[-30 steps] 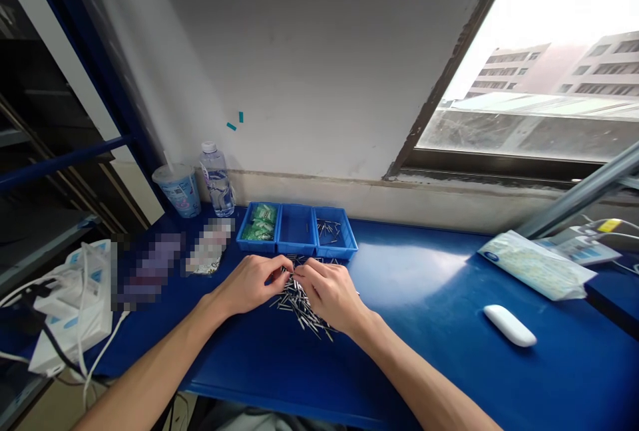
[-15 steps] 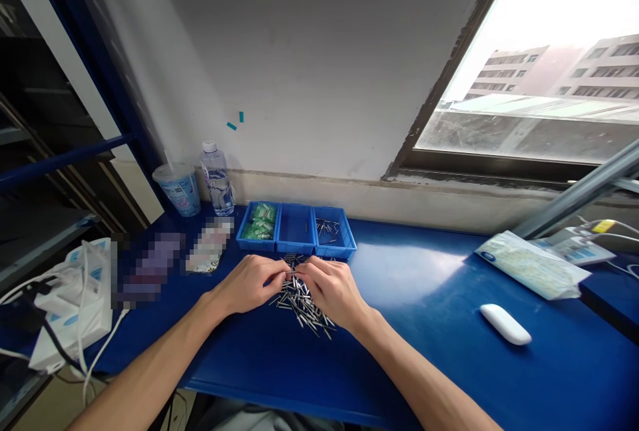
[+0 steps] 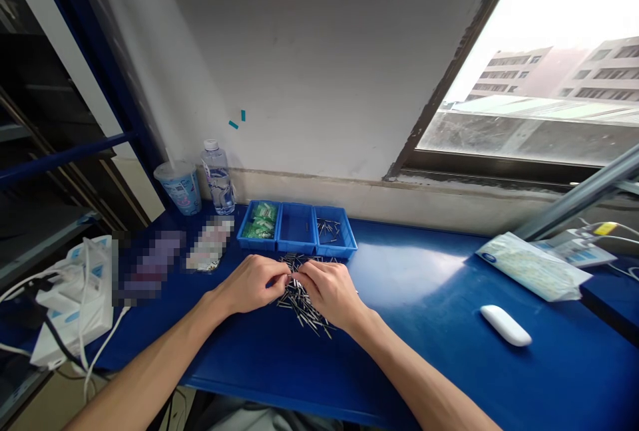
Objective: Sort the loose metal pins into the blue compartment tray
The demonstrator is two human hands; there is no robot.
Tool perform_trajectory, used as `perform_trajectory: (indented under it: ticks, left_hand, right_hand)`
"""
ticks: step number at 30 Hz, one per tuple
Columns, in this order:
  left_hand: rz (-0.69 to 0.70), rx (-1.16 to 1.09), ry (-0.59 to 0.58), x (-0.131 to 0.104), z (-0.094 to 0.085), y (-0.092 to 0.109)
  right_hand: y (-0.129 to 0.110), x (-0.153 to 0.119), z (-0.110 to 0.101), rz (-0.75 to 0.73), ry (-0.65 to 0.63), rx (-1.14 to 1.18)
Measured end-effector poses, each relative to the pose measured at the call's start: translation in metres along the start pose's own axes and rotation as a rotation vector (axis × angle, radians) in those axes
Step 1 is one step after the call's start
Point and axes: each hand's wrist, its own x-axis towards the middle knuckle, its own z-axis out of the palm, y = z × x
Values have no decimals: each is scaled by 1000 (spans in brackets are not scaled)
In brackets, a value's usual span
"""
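Note:
My left hand (image 3: 260, 283) and my right hand (image 3: 327, 287) meet fingertip to fingertip over a heap of thin metal pins (image 3: 310, 314) on the blue table. Both are closed in a pinch, and whatever lies between the fingers is too small and too covered to name. Just beyond the heap stand three joined blue bins. Green packets fill the left bin (image 3: 258, 226), the middle bin (image 3: 296, 225) shows almost nothing inside, and several loose pins lie in the right bin (image 3: 335, 230).
A lidded cup (image 3: 180, 190) and a water bottle (image 3: 218, 181) stand by the wall at back left. Power strips (image 3: 77, 301) with cables lie at far left. On the right are a white mouse-like case (image 3: 506, 325) and a flat plastic packet (image 3: 532, 266).
My two hands have drawn slightly closer at the fingertips, still above the pins. The view has shifted a little; the bins and other objects stay in place.

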Motion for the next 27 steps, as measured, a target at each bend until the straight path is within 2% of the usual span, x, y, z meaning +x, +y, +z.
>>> perform_trajectory:
  ticks: [8, 17, 27]
  left_hand:
    - [4, 1, 10, 0, 0, -1]
    - [0, 10, 1, 0, 2, -1]
    - [-2, 8, -1, 0, 2, -1]
  right_hand:
    - [-2, 0, -3, -53, -143, -41]
    - [-1, 0, -3, -27, -137, -27]
    - [-1, 1, -3, 21, -208, -57]
